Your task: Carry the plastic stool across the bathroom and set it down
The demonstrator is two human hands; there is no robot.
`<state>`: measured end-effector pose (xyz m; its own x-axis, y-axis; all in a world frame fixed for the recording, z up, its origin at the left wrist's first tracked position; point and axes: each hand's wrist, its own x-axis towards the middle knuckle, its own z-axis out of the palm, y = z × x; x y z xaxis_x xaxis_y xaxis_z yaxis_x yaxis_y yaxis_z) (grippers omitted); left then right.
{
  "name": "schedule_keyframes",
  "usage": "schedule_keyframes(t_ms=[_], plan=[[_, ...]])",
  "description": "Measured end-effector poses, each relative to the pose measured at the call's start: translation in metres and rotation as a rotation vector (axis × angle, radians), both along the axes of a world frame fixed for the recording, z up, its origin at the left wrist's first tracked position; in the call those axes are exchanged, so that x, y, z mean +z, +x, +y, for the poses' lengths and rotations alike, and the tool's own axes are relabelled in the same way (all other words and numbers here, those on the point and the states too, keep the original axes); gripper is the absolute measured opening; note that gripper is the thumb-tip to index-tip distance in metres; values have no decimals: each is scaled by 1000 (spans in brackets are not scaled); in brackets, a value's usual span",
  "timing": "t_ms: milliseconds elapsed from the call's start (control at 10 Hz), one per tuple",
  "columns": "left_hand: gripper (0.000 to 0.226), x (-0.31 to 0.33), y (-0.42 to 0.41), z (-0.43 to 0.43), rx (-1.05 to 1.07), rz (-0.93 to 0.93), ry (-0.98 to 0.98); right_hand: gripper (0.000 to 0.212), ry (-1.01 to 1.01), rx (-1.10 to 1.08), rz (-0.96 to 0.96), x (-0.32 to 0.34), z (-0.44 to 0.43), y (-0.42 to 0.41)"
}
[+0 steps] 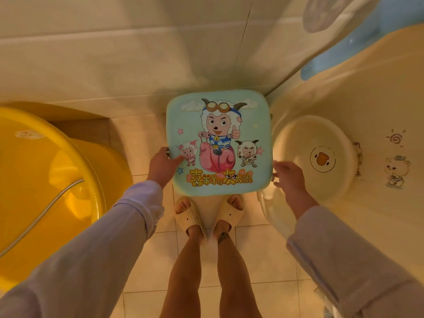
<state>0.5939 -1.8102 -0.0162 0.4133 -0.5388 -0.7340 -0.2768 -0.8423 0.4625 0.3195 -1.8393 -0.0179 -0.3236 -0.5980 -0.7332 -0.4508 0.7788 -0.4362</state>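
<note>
Stool [220, 143] sat at the centre of my view, its pale green seat facing up with a cartoon sheep print and yellow lettering, close to the tiled wall [114, 53] and above the person's feet. I could not tell whether its legs touched the floor [252, 260], since the seat hid them. Left hand [161, 165] gripped the seat's near left edge, thumb lying on top of the print and fingers curled under the rim. Right hand [288, 176] was at the near right edge with fingers loosely spread; I could not tell whether it actually gripped the seat or only touched the side. Both arms wore pale sleeves [128, 216]. Below the seat I saw two feet in cream slippers [229, 214], toes tucked under its near edge. A yellow tub [46, 180] stood to the left with a metal hose [41, 214] draped into it. To the right, a cream basin [314, 157] with a duck mark lay just beside the stool, inside a larger cream tub [378, 111] decorated with small bears.
</note>
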Motion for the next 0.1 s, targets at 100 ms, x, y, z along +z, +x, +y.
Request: schedule_keyframes(t_ms=[100], plan=[[41,14,1,27,63,11,54,22,89,7,66,25,49,-12]])
